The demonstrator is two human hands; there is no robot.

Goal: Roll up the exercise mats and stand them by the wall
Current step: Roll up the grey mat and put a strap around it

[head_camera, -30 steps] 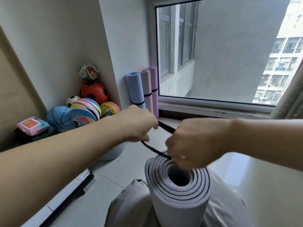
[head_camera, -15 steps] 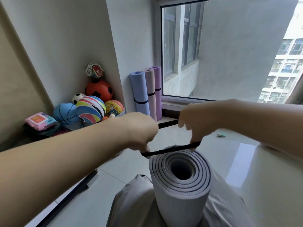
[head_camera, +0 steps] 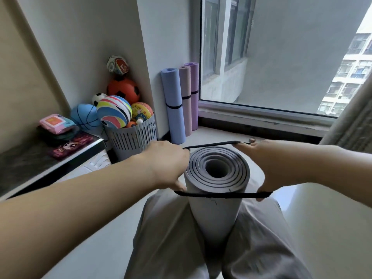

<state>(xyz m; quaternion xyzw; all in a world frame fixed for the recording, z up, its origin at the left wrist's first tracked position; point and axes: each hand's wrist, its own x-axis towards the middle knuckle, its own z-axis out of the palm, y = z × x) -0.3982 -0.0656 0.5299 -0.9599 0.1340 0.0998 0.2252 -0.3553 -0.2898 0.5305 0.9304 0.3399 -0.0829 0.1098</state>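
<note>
A rolled grey exercise mat (head_camera: 217,206) stands upright between my knees, its spiral end facing me. A black elastic band (head_camera: 221,195) is stretched into a wide loop around the top of the roll. My left hand (head_camera: 167,166) holds the loop's left side and my right hand (head_camera: 267,164) holds its right side, fingers hooked inside it. Three rolled mats stand by the wall in the corner: a blue mat (head_camera: 174,105), a pink mat (head_camera: 186,99) and a purple mat (head_camera: 193,95), each with a black band.
A grey slotted basket (head_camera: 132,137) full of balls stands left of the blue mat. A dark low shelf (head_camera: 40,158) at the left carries packets. A window sill (head_camera: 261,121) runs along the back. My grey trouser legs fill the lower middle.
My hands moved apart and lower, stretching the black band from a narrow strip above the roll into a wide loop that now goes round the top of the grey mat.
</note>
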